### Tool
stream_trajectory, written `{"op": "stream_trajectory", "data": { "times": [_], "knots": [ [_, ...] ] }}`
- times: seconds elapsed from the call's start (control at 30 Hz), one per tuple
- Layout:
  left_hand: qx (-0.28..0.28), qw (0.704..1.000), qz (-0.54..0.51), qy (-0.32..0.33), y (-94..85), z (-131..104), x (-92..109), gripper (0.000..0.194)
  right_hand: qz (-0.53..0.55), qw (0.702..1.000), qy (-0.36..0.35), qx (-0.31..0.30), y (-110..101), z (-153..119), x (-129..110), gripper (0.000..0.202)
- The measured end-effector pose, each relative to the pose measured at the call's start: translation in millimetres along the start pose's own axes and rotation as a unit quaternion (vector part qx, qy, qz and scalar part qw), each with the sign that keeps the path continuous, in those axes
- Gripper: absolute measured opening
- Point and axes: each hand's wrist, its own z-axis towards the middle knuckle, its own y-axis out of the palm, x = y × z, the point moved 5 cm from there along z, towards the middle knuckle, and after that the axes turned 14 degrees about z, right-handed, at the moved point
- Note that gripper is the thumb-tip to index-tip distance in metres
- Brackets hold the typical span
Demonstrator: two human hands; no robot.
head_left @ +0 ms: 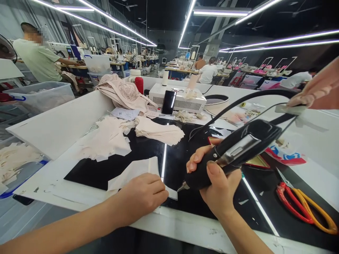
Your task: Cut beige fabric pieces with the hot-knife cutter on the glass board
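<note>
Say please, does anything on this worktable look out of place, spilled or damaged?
Slightly: small pale scraps lie loose on the black surface between the right hand and the scissors. They look like stray offcuts, apart from the fabric piles. I see no clear spill or damage.

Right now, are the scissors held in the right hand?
No, the right hand grips the black handheld tool, while the scissors lie on the black surface.
</note>
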Motion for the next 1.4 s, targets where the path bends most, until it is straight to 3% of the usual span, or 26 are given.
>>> {"op": "stream_trajectory", "data": {
  "times": [0.27,0.97,1.4],
  "knots": [
    [0.054,0.998,0.018,0.015,13.7,11.5,12.0,0.017,0.011,1.0,0.006,-0.013,0.3,-0.8,2.1,0.039],
    [-0.008,1.0,0.007,0.0,24.7,13.6,6.3,0.025,0.032,0.999,0.017,-0.002,1.4,-2.1,6.5,0.04],
    [0.017,0.999,-0.029,-0.024,25.2,5.5,2.8,0.022,0.024,1.0,0.012,-0.006,0.7,-2.5,4.0,0.038]
  ]
}}
